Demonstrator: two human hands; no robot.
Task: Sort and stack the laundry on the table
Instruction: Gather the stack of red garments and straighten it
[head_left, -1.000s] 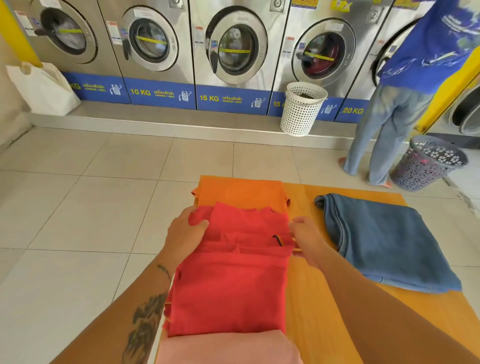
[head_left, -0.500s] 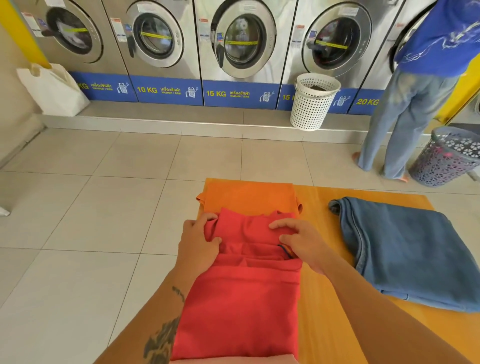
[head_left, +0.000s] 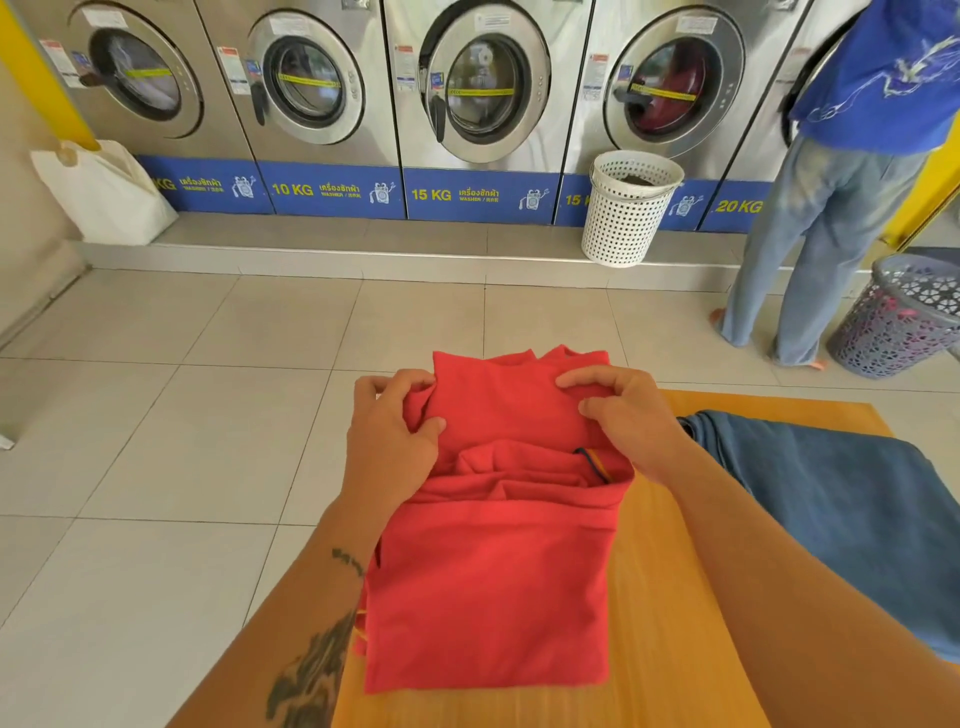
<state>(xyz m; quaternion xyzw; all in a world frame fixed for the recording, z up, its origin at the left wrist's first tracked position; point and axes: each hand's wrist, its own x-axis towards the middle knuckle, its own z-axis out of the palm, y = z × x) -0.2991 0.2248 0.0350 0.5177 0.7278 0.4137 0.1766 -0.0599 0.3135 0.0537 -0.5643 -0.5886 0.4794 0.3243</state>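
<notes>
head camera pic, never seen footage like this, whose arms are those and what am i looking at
The camera sits on a person's head and looks forward and down, so the two bare arms are the wearer's own. There is no machine here, only hands. The left hand and right hand each pinch the far edge of a red garment and lift it up, as if folding it; the rest of the garment lies on an orange-yellow table. A folded blue garment lies to the right on the same table. Beyond are a tiled floor, a row of washing machines, a white basket, a grey basket and another person facing the machines.
</notes>
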